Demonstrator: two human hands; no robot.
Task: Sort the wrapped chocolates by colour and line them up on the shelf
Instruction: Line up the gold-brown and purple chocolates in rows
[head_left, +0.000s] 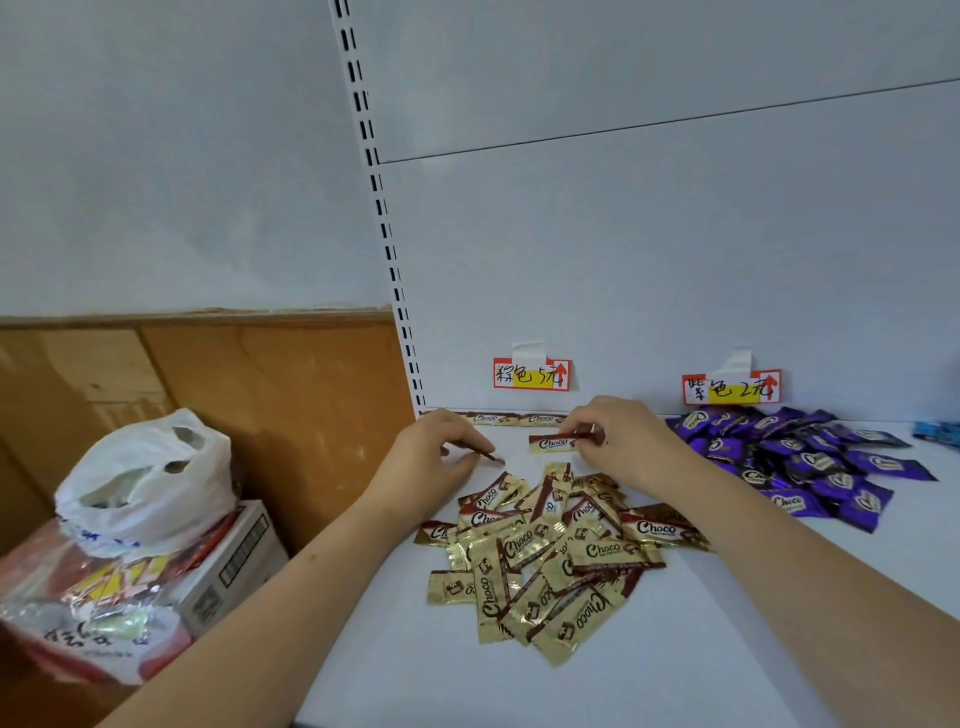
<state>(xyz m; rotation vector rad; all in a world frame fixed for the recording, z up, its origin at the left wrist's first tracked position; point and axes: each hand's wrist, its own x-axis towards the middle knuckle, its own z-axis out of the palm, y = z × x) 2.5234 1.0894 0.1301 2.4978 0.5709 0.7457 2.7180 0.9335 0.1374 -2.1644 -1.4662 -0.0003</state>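
A loose heap of gold-and-brown wrapped chocolates (550, 556) lies on the white shelf (675, 649) in front of me. A short row of brown chocolates (511, 418) lines the back wall under a red-and-yellow label (531, 373). My left hand (436, 452) pinches a brown chocolate seen edge-on, just above the shelf. My right hand (618, 441) holds one end of another brown chocolate (553, 443) lying flat behind the heap. A pile of purple chocolates (795, 462) sits at the right under a second label (731, 387).
Left of the shelf stands a cardboard box (223, 571) with a white plastic bag (140, 483) and snack packets on it, against a wooden panel (260, 395). A slotted shelf upright (384, 244) runs up the back. Something blue (937, 434) lies at the far right edge.
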